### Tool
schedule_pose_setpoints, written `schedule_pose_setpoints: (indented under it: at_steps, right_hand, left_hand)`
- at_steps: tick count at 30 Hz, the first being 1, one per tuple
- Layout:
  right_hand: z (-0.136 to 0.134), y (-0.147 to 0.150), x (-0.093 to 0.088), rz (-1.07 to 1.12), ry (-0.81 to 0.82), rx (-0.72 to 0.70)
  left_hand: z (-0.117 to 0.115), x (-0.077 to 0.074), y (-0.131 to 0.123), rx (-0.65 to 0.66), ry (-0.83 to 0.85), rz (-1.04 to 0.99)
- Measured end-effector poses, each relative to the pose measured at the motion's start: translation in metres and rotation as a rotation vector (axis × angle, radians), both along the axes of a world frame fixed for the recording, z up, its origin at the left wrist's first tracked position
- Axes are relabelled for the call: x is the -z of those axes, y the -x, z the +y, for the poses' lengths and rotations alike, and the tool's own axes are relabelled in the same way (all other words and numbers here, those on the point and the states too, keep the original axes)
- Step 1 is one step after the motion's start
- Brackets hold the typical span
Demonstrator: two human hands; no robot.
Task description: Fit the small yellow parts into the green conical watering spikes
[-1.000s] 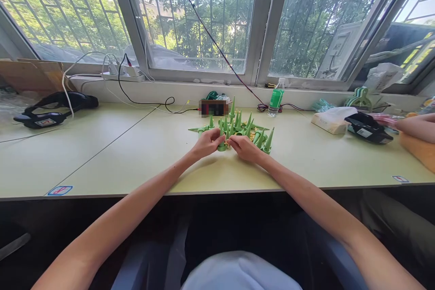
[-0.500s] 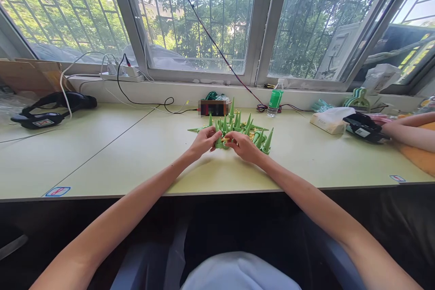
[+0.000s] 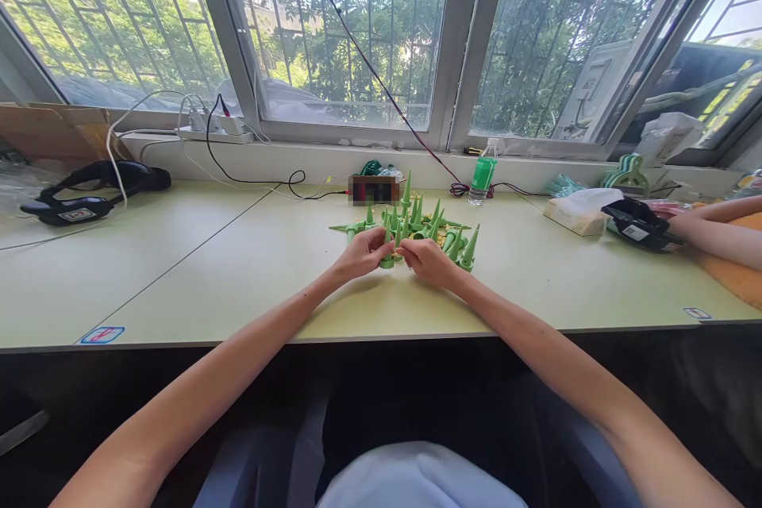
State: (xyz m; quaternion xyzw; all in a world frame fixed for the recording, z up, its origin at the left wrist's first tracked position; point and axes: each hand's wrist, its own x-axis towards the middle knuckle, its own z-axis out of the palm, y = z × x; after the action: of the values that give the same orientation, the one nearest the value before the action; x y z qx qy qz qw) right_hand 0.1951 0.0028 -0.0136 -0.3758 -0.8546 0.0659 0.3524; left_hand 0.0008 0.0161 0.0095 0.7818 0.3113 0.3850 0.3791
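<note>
Several green cone-shaped spikes (image 3: 406, 192) stand and lie in a cluster on the pale table, with small yellow pieces (image 3: 441, 236) among them. At the near side of the cluster, my left hand (image 3: 364, 252) is closed around one green spike (image 3: 387, 247), held upright with its wide base down. My right hand (image 3: 425, 258) is just right of it, fingertips pinched together close to the spike's base. Whatever sits between those fingertips is too small to make out.
Behind the cluster is a dark pixelated device (image 3: 374, 190) on a cable. A green-labelled bottle (image 3: 482, 172) stands behind right. Farther right are a tissue box (image 3: 575, 216), a black headset (image 3: 638, 225) and another person's arm (image 3: 723, 228). Another headset (image 3: 77, 206) lies far left.
The green spike in my left hand has shifted slightly right and down. My right fingers have drawn together, and the yellow piece seen at them before is now mostly hidden.
</note>
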Motion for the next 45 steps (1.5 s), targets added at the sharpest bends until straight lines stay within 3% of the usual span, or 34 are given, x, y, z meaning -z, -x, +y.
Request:
schedule_pose_setpoints:
  at_steps: [6,14,33,45]
  right_hand:
    - [0.002,-0.001,0.004,-0.088,-0.009,0.088]
    - [0.005,-0.002,0.003,-0.022,0.011,0.115]
    - [0.002,0.001,-0.001,0.183,0.088,0.065]
    - [0.006,0.002,-0.002,0.288,0.351,0.062]
  left_hand:
    - [0.001,0.003,0.001,0.03,-0.125,0.075]
    - [0.005,0.007,-0.002,-0.014,-0.188,0.116]
    - [0.009,0.011,0.0,-0.02,-0.226,0.121]
    - [0.006,0.014,0.0,0.023,-0.319,0.152]
